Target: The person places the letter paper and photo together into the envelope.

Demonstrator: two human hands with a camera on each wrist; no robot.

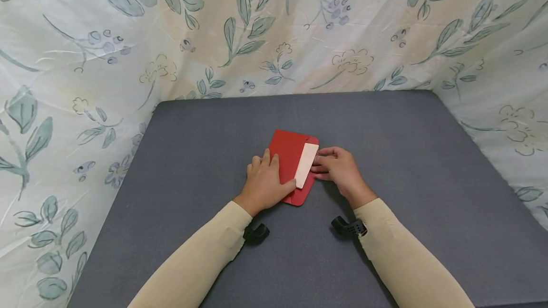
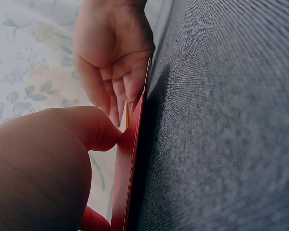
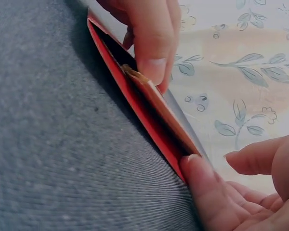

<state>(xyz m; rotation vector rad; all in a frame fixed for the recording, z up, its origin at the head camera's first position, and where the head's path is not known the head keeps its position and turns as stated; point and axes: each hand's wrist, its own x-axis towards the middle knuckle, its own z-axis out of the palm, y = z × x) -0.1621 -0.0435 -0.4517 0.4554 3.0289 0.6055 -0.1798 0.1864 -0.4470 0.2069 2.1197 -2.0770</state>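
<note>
A red envelope [image 1: 288, 150] lies on the grey table, a pale strip of layered paper [image 1: 306, 165] along its right side. Seen from the right wrist, the envelope's mouth [image 3: 135, 103] gapes beside the paper's layered edge [image 3: 166, 115]. My left hand [image 1: 264, 182] rests on the envelope with fingers spread. Its thumb [image 2: 98, 127] presses at the near end of the paper. At the right edge, my right hand [image 1: 340, 168] has its fingers extended toward the envelope. One fingertip [image 3: 195, 168] touches the edge by the paper, while the thumb [image 3: 253, 156] stands apart from it.
The dark grey table [image 1: 205, 132] extends around the envelope. Floral cloth [image 1: 274, 27] hangs behind it and along both sides. A black wrist strap [image 1: 257, 234] shows at the left sleeve, and another black strap [image 1: 348, 227] at the right.
</note>
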